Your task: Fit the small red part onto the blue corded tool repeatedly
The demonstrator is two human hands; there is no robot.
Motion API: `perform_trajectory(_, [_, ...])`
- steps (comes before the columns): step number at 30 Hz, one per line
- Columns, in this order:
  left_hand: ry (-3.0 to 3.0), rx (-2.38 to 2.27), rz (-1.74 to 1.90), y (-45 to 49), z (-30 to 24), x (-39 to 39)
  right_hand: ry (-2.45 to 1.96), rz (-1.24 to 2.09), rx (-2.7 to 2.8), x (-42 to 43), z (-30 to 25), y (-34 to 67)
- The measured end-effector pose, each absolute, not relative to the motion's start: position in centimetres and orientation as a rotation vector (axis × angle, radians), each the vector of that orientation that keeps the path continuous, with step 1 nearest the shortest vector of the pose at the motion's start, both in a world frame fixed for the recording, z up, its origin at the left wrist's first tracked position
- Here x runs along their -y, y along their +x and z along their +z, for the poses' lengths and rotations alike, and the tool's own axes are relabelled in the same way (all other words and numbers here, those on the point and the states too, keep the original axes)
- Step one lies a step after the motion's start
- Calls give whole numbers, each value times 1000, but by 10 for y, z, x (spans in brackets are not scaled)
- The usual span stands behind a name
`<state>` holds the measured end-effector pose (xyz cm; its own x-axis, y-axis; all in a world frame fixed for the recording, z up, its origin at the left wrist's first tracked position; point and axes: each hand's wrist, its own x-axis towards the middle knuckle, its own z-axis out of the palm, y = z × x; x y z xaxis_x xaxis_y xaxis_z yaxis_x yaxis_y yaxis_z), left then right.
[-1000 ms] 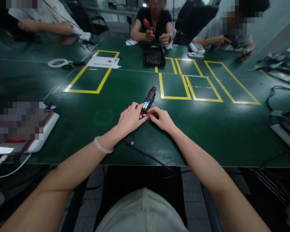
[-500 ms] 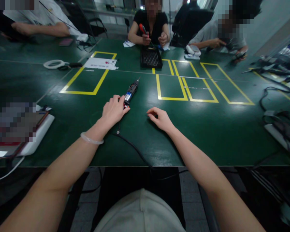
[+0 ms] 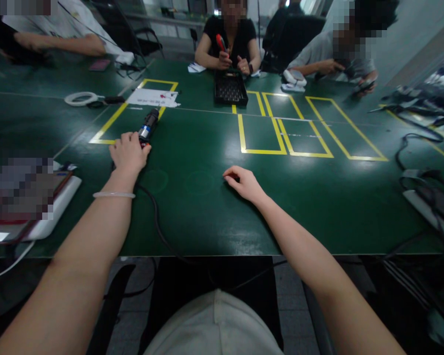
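Gripping the dark corded tool (image 3: 148,127) in the left hand (image 3: 128,153), already over the right strip of the yellow-taped outline (image 3: 111,120) near the white paper (image 3: 148,97) but not let go yet, with the right hand (image 3: 244,183) loosely curled, apparently empty, and can't tell about anything more tbh.

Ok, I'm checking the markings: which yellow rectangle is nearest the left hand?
The leftmost rectangle, bearing white paper; the left hand is by its near edge, the others lie farther right.
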<state>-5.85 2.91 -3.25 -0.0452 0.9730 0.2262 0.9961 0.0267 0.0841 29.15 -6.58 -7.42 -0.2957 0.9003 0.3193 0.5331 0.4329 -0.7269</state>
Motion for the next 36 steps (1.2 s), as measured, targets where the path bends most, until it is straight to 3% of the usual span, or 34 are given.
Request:
perform_trajectory(12, [-2045,2164,-438,-68,-40,-34,-1197,645,1984,65,-74,292])
perform_trajectory(17, [-2141,2066,-881,-52,-30,-38,-1188,667,1960,66,-74,290])
perform_trajectory(22, [-3016,1846,-1362,8,-21,-11,-1122,826,1859,67,-75,287])
perform_trajectory(29, [-3799,1537,-1082,64,-22,36,-841,1254,1700,69,-74,282])
perform_trajectory(36, [-3794,1470,-948,64,-31,36,-854,1311,1685,70,-72,280])
